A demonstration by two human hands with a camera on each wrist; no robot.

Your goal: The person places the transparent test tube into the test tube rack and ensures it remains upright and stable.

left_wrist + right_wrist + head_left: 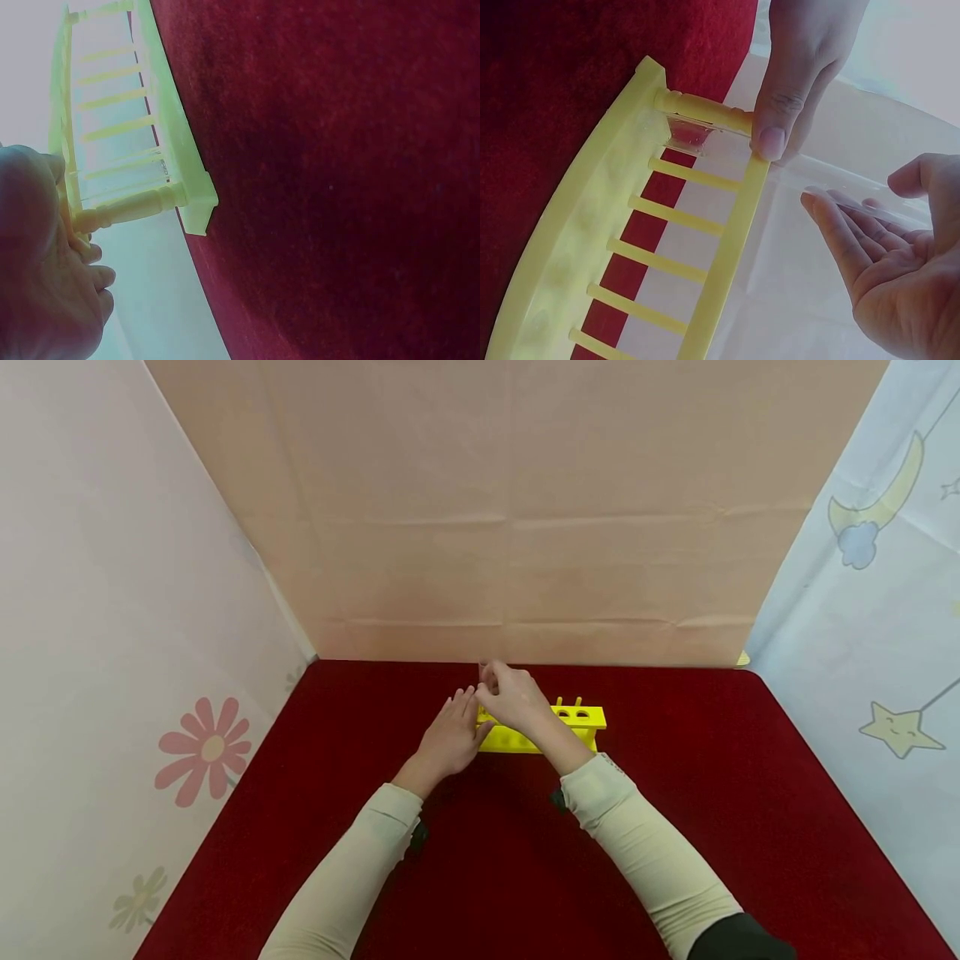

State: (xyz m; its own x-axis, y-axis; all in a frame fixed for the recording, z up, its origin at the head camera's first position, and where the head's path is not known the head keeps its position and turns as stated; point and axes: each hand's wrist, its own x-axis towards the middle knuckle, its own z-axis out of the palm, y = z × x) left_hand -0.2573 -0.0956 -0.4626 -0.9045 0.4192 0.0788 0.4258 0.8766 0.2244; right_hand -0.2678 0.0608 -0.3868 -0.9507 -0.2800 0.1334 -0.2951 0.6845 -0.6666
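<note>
A yellow test tube rack (510, 742) stands on the red cloth, a row of round holes along its upper bar. At its left end my left hand (448, 737) holds the upper bar, thumb (772, 139) on the near side and the other fingers beyond it. A clear test tube (832, 178) stands in the end hole, its lower part showing between the bars beside the end post. My right hand (900, 277) is above the rack, thumb and fingers about the tube's upper part. In the left wrist view, the rack's end post (135, 208) is close to my left hand.
Thin pegs (578, 702) stick up along the rack's far side. The red cloth (675, 827) covers the table. A tan backdrop (510, 527) rises behind it, with patterned panels at left (75, 610) and right (862, 635).
</note>
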